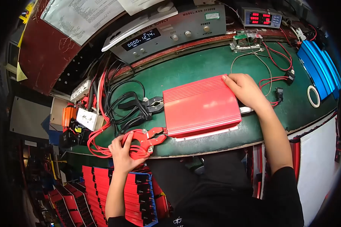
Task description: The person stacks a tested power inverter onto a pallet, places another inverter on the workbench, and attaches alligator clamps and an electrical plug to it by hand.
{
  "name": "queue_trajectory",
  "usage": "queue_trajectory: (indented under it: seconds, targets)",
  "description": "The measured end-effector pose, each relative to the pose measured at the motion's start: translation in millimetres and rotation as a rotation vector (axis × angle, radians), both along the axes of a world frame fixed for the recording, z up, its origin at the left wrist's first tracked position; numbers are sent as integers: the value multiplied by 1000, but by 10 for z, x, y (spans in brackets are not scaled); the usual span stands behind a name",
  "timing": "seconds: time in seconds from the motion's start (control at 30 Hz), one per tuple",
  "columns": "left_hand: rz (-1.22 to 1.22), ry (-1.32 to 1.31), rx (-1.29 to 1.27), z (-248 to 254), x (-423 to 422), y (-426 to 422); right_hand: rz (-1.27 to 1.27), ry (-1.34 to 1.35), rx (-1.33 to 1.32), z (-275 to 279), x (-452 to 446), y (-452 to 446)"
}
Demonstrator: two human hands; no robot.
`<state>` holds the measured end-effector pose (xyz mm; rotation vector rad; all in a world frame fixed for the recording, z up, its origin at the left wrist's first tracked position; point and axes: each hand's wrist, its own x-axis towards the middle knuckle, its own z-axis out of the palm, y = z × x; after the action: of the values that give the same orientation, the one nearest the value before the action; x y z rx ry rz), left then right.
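Note:
A red power inverter with a ribbed metal case lies on the green bench top in front of me. My right hand grips its right end, thumb on the top edge and fingers hidden behind. At the left end, a red clamp bites near the lower corner, and my left hand is closed around its handles and the red cable. Above it, a black clamp also meets the inverter's left end. The terminals under both jaws are hard to make out.
A DC power supply with a lit display stands behind, beside a small meter with red digits. Black cables coil at left. Blue finned cases and a tape roll sit at right. Stacked red cases stand below the bench.

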<state>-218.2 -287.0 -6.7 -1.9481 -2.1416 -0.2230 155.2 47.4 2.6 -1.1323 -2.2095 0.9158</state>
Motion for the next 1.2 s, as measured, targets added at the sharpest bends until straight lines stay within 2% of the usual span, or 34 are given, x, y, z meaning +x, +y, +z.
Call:
queue_trajectory:
  seconds: [0.3, 0.4, 0.43, 0.53, 0.6, 0.63, 0.67, 0.7, 0.73, 0.77, 0.8, 0.87, 0.9, 0.93, 0.97, 1.0, 1.07, 1.13, 1.2]
  targets:
    - [-18, -51, -26, 34, 36, 124, -12, -20, 25, -41, -7, 25]
    - [-37, 39, 53, 2, 59, 70, -8, -15, 27, -13, -14, 26]
    - [-50, 131, 122, -95, -1, -11, -4, 0, 48, -34, -7, 15]
    - [3, 178, 515, -240, 405, -138, 14, 15, 68, -59, 19, 31]
    - [-162, -95, 644, -746, 789, -282, 5, -31, 69, -5, 24, 13]
    - [-251, -275, 555, -674, 1136, -189, 9, 3, 69, -33, 27, 18]
    - [-322, -537, 377, -864, 1348, -165, 18, 33, 67, -97, 33, 47]
    - [-274, -569, 351, -954, 1622, -103, 28, 60, 67, -140, 23, 76]
    - [-166, -726, 253, -1241, 1853, -62, 27, 47, 64, -151, 18, 96]
    - [-6, -826, 18, -1585, 2037, -64, 22, 28, 61, -150, 32, 108]
    - [-21, -900, -179, -2032, 2104, -84, 14, 5, 62, -137, 37, 97]
    - [-54, -890, -491, -1953, 2087, -147, 16, 15, 35, -108, 43, 81]
    - [-97, -919, -347, -2021, 2046, -127, 12, 96, 20, -164, 31, 83]
    - [-140, -943, -202, -2093, 2012, -94, 14, 37, 50, -171, 66, 136]
    - [-129, -940, -226, -1987, 1912, -15, 28, 31, 45, -158, 72, 144]
    - [-87, -808, -682, -1392, 1684, 206, 40, 70, -15, -120, 50, 96]
    - [-89, -717, -320, -1712, 1599, 338, 58, 96, -50, -267, 101, 236]
    - [-253, -711, 1, -1556, 1335, 768, 12, 123, -37, -305, 91, 275]
    - [-274, -654, 187, -1607, 1158, 1107, -66, -139, 179, -58, 80, 217]
